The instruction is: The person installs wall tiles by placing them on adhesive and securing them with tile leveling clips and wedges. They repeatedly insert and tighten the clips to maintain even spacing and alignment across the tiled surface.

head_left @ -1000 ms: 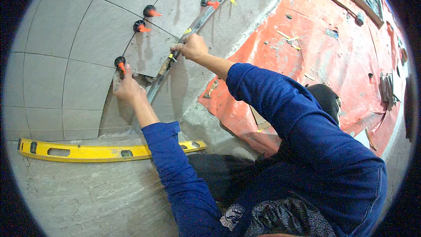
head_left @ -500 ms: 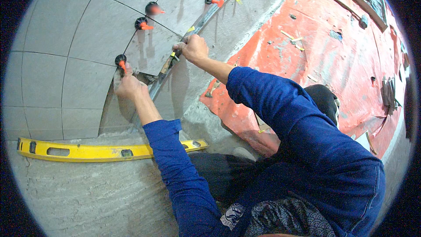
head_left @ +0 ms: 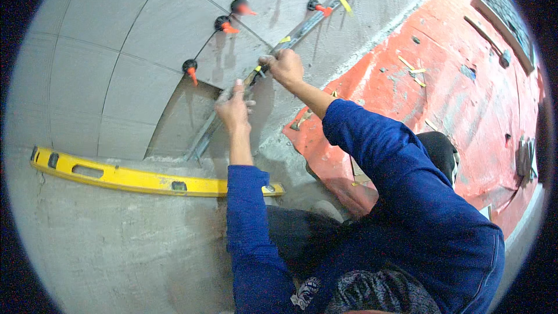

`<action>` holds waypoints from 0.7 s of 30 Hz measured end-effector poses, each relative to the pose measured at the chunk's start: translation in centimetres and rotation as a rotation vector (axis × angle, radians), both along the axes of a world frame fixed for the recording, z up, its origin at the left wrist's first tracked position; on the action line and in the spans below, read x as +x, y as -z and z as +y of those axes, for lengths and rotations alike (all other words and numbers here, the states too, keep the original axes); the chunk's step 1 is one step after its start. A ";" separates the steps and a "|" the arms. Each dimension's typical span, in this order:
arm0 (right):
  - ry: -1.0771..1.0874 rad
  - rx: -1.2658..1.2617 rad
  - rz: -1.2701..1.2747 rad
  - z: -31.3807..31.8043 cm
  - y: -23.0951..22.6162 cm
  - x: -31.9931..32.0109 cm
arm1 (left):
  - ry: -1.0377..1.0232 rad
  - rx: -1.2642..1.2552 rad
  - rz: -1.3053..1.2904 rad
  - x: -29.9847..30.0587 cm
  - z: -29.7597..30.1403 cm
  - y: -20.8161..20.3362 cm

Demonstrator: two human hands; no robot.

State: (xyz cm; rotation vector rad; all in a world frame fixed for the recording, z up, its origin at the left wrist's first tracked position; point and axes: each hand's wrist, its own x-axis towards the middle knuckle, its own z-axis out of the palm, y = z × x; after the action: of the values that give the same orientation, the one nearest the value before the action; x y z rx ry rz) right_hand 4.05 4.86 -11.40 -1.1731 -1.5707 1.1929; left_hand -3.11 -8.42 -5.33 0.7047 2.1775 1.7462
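My right hand [head_left: 286,67] is closed at the lower edge of the grey tiles [head_left: 135,90], its fingertips pinched against a long metal rail [head_left: 202,139]. What lies between those fingertips is hidden. Just below it, my left hand [head_left: 234,110] is beside the rail, thumb raised and fingers apart, with nothing visible in it. A small yellow wedge [head_left: 258,68] shows close to the right fingertips. Black round tile-levelling caps with orange-red handles stand along the joints, the nearest being one cap [head_left: 190,68] left of my left hand. An untiled gap [head_left: 185,113] lies under that cap.
A yellow spirit level [head_left: 131,177] lies on the grey surface at the lower left, partly behind my left sleeve. To the right spreads a dirty red plastic sheet [head_left: 444,93] with yellow wedges, a mallet [head_left: 504,58] and a framed dark panel [head_left: 508,14].
My left hand has left the levelling cap and moved right to the rail, close to my right hand. My right hand stays at the rail. The whole view has shifted somewhat.
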 end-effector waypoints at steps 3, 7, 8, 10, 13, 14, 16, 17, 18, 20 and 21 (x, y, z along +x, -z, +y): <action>-0.009 0.006 -0.029 0.1 -0.1 0.1 | 0.040 -0.102 -0.054 -0.4 0.3 1.2; -0.060 -0.065 -0.045 0.3 -0.3 0.4 | -0.019 -0.075 0.018 -1.3 1.3 2.3; -0.059 -0.057 -0.052 0.3 -0.4 0.4 | -0.038 -0.051 0.049 -1.5 1.5 2.6; -0.044 -0.063 -0.039 0.2 -0.3 0.3 | -0.075 -0.046 0.047 -2.0 1.8 3.3; 0.020 0.013 -0.057 -0.1 -0.1 -0.1 | -0.179 -0.088 0.132 -3.0 2.7 4.3; 0.045 0.040 -0.084 -0.1 0.0 -0.2 | -0.229 -0.142 0.153 -3.3 3.0 4.7; 0.016 0.041 -0.053 -0.1 0.2 -0.2 | -0.316 -0.142 0.208 -3.6 3.3 5.7; 0.011 0.036 -0.053 0.0 0.3 -0.1 | -0.360 -0.158 0.227 -3.7 3.6 6.3; 0.006 0.054 -0.039 0.1 0.3 -0.1 | -0.382 -0.129 0.246 -3.8 3.9 6.7; 0.007 0.086 -0.044 0.2 0.2 0.0 | -0.431 -0.071 0.283 -4.0 4.2 7.5; -0.014 0.098 -0.015 0.2 0.0 0.0 | -0.446 -0.061 0.287 -4.2 4.3 7.6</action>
State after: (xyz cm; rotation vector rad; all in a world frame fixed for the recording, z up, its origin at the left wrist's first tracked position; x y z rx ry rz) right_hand 4.06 5.03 -11.42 -1.1113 -1.6323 1.1061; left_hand -7.30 -4.12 -12.95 0.5057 2.7423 1.8601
